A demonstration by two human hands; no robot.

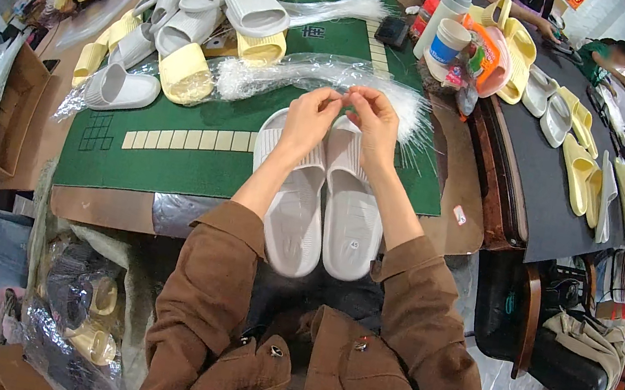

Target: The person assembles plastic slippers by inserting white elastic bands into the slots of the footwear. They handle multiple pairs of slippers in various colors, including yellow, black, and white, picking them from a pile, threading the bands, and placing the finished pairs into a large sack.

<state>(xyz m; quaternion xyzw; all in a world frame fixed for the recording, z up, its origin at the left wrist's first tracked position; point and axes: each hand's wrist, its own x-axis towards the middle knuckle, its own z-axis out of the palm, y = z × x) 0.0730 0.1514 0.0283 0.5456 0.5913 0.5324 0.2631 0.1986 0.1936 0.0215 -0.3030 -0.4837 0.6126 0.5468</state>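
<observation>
My left hand and my right hand meet fingertip to fingertip above the toe ends of a pair of pale grey slide sandals. Both are closed in a pinch; whatever lies between the fingers is too small to make out. Below my wrists, the left sandal and the right sandal lie side by side, soles up front, heels over the table's near edge. My hands and forearms cover part of their straps. Just behind the hands a bundle of thin clear plastic strands lies partly in clear wrap.
Grey and yellow slides are heaped at the back left of the green mat. A paper cup and an orange packet stand at the back right. More slides line the dark table. Several people work around.
</observation>
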